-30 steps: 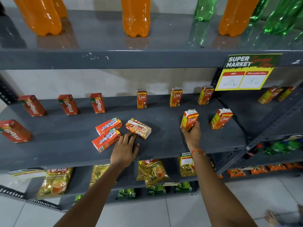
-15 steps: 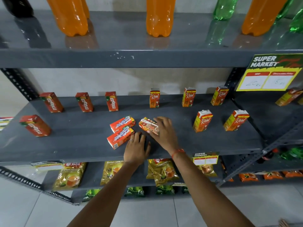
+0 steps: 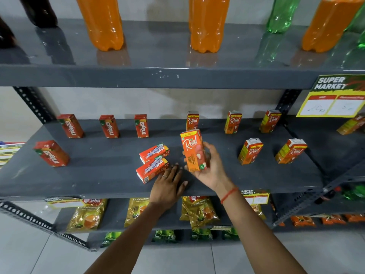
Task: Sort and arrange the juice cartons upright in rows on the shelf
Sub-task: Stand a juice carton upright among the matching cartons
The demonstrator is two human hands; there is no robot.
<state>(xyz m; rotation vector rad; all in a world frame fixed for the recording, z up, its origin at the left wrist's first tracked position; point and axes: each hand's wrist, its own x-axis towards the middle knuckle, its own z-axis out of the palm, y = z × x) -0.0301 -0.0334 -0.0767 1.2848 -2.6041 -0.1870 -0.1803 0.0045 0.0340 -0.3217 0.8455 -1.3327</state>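
My right hand holds an orange Real carton upright just above the middle of the grey shelf. My left hand lies flat and open on the shelf beside two red cartons that lie on their sides. Three red Maaza cartons stand along the back left, and another Maaza carton stands nearer the front left. Three Real cartons stand in the back row on the right. In front of them stand two more Real cartons.
Orange, green and dark bottles stand on the shelf above. A yellow price sign hangs at the upper right. Gold snack packets fill the shelf below. A second rack with cartons adjoins on the right.
My right hand has closed on the lying Real carton and lifted it upright off the shelf. My left hand stays flat by the two red cartons.
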